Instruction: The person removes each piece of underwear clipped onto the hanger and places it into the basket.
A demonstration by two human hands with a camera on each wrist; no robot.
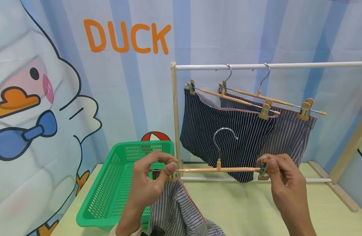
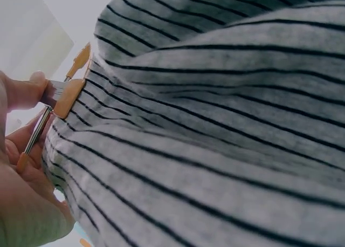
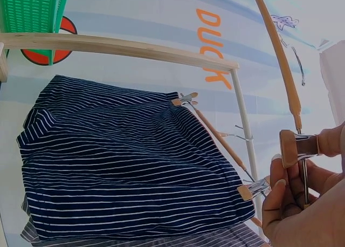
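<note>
Lower centre, hanger (image 1: pixel 204 169) level: your left hand (image 1: pixel 149 182) pinches left clip (image 2: pixel 70 98), gray striped shorts (image 1: pixel 181 209) below; right hand (image 1: pixel 288 182) pinches bare right clip (image 3: pixel 290 148).

Word "DUCK" (image 1: pixel 125 36) reads clearly from here: big, rounded orange capitals on blue-and-white striped cloth backdrop (image 1: pixel 151 88).

Home-like laundry corner, duck-print curtain (image 1: pixel 148 88), tabletop clothes rack (image 1: pixel 195 67)

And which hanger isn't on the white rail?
The nearest hanger, which the left hand and right hand hold by its clips. Its hook is free, while the middle hanger and rear hanger hook over the white rail.
</note>
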